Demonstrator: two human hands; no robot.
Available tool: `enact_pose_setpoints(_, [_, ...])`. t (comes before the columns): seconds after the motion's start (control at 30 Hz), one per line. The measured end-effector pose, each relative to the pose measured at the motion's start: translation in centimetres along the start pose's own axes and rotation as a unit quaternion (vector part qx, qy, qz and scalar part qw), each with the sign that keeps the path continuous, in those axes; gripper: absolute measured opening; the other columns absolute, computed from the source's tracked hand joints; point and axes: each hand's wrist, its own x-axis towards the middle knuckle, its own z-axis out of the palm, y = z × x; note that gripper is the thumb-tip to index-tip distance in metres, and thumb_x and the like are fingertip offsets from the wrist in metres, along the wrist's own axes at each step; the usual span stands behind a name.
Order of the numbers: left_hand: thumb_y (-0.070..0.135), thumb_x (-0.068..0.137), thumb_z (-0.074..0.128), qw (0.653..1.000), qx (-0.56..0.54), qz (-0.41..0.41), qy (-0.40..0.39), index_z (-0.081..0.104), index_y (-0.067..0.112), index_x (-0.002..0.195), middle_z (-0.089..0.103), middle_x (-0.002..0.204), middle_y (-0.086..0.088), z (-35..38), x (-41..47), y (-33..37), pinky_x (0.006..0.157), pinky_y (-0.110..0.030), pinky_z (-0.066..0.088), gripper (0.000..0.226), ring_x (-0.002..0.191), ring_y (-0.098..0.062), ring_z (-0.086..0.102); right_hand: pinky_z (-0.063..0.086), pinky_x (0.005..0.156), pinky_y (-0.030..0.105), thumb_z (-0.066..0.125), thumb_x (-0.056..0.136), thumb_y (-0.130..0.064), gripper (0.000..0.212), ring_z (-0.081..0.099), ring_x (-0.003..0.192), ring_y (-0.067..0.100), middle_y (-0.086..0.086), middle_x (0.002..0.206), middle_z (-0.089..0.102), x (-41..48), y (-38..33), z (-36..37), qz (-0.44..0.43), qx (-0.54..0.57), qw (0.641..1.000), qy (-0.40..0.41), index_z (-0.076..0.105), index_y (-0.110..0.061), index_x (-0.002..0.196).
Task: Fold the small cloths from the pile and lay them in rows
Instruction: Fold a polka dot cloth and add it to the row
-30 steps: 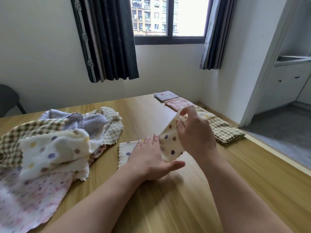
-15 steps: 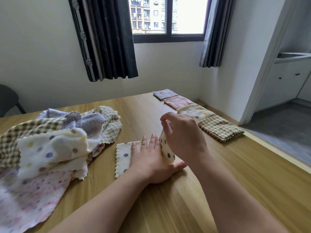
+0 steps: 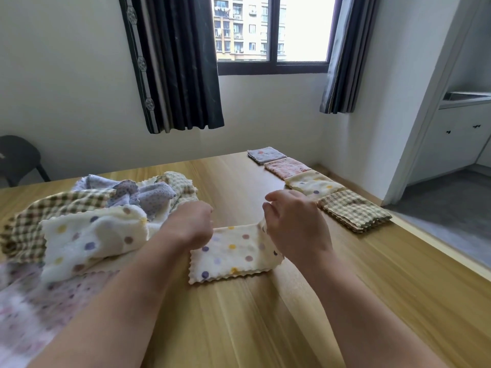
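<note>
Left of the spotted cloth (image 3: pixel 231 253) that is being folded lies the pile (image 3: pixel 87 229), a loose heap of checked, lilac, pink and dotted pieces slumped on the table (image 3: pixel 265 328). They look like thin terry: light, limp and a little grippy, so they should hold no shape of their own and sag wherever they are unsupported. Such a cloth is probably best taken at its corners or along its zigzag edge and kept lightly stretched so the fold lands square. The left hand (image 3: pixel 191 224) sits at the spotted cloth's left end with knuckles up and fingers curled under. It seems to pinch that edge, though the fingertips are hidden. The spotted cloth itself rests mostly flat on the table between the two hands, already narrowed to a strip, with its near edge lying free. At its right end the right hand (image 3: pixel 292 224) has its fingers bent and nips the fabric, which rises off the wood up to the grip. Further right of the spotted cloth, and beyond it, four folded pieces lie in a row: lilac (image 3: pixel 266 154), pink (image 3: pixel 287 167), cream dotted (image 3: pixel 313 184) and checked (image 3: pixel 353 209).
</note>
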Motion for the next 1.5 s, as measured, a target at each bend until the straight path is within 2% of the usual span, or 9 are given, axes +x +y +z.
enact_pose_setpoints(0.13, [0.031,0.097,0.059,0.999,0.025,-0.013,0.039,0.072,0.019,0.118,0.062,0.127,-0.003,2.0,0.9,-1.5,0.106,-0.041,0.046,0.028,0.126,-0.025,0.051,0.056,0.083,0.038,0.059,0.097,-0.028,0.024,0.067,0.099,0.023,-0.004,0.114,0.069,-0.1,-0.3,0.2,0.005,0.001,1.000,-0.010,0.072,-0.023,0.117])
enact_pose_setpoints(0.37, [0.039,0.095,0.065,0.999,-0.016,-0.011,0.041,0.066,0.023,0.096,0.057,0.113,-0.003,2.5,0.7,-1.4,0.099,-0.042,0.050,0.017,0.114,-0.023,0.052,0.055,0.080,0.034,0.058,0.096,-0.025,0.027,0.067,0.100,0.021,-0.007,0.120,0.067,-0.2,-0.3,0.0,0.013,-0.010,1.000,-0.003,0.071,-0.027,0.120])
enact_pose_setpoints(0.57, [0.034,0.101,0.055,0.990,-0.133,-0.030,0.025,0.058,0.019,0.100,0.067,0.096,-0.003,1.5,0.9,-1.3,0.080,-0.035,0.050,0.015,0.093,-0.021,0.064,0.053,0.077,0.032,0.056,0.096,-0.025,0.029,0.066,0.100,0.020,-0.010,0.121,0.066,-0.4,-0.2,-0.1,0.018,-0.020,1.000,-0.011,0.070,-0.029,0.122])
enact_pose_setpoints(0.67, [0.033,0.097,0.065,0.972,-0.229,-0.046,0.031,0.059,0.019,0.100,0.065,0.096,0.000,0.3,0.4,-1.0,0.069,-0.031,0.051,0.016,0.087,-0.015,0.063,0.049,0.074,0.029,0.056,0.097,-0.024,0.030,0.066,0.099,0.019,-0.011,0.121,0.065,-0.4,-0.2,-0.1,0.021,-0.022,0.999,-0.021,0.069,-0.030,0.123])
enact_pose_setpoints(0.8, [0.022,0.091,0.076,0.922,-0.377,-0.082,0.034,0.059,0.017,0.110,0.063,0.104,-0.002,-0.9,-0.3,-0.7,0.066,-0.029,0.052,0.026,0.092,-0.016,0.063,0.050,0.075,0.030,0.057,0.096,-0.020,0.030,0.066,0.097,0.019,-0.008,0.121,0.064,-0.5,-0.2,0.0,0.022,0.001,1.000,-0.012,0.070,-0.028,0.121])
enact_pose_setpoints(0.97, [-0.006,0.087,0.072,0.842,-0.528,-0.107,0.015,0.059,0.009,0.118,0.069,0.105,-0.016,-1.6,-0.2,-0.2,0.076,-0.034,0.060,0.037,0.096,-0.027,0.069,0.055,0.079,0.033,0.061,0.092,-0.014,0.029,0.067,0.091,0.020,-0.003,0.112,0.066,-0.6,0.0,0.6,0.003,0.035,0.999,0.014,0.072,-0.023,0.117])
enact_pose_setpoints(1.1, [-0.001,0.084,0.078,0.827,-0.550,-0.092,0.066,0.062,0.012,0.108,0.071,0.100,-0.015,-1.4,-0.1,0.4,0.065,-0.030,0.057,0.032,0.086,-0.024,0.071,0.056,0.080,0.028,0.064,0.090,-0.009,0.035,0.069,0.092,0.019,0.000,0.108,0.070,-0.8,-0.3,1.2,-0.037,0.054,0.996,0.055,0.069,-0.020,0.122])
enact_pose_setpoints(1.23, [0.002,0.086,0.077,0.823,-0.556,-0.067,0.095,0.063,0.012,0.106,0.071,0.097,-0.018,-1.2,-0.4,1.6,0.069,-0.036,0.060,0.026,0.080,-0.026,0.070,0.054,0.085,0.020,0.069,0.088,-0.005,0.042,0.070,0.099,0.011,-0.001,0.104,0.074,-1.2,-1.6,1.3,-0.068,0.133,0.983,0.111,0.064,-0.017,0.128])
enact_pose_setpoints(1.5, [0.012,0.088,0.077,0.833,-0.533,-0.023,0.145,0.062,0.021,0.104,0.072,0.094,-0.012,-1.3,-1.4,3.5,0.072,-0.039,0.064,0.024,0.079,-0.024,0.074,0.059,0.076,0.027,0.075,0.088,-0.010,0.043,0.072,0.088,0.013,0.001,0.096,0.075,-1.9,-2.3,1.8,-0.112,0.169,0.974,0.102,0.061,-0.019,0.127])
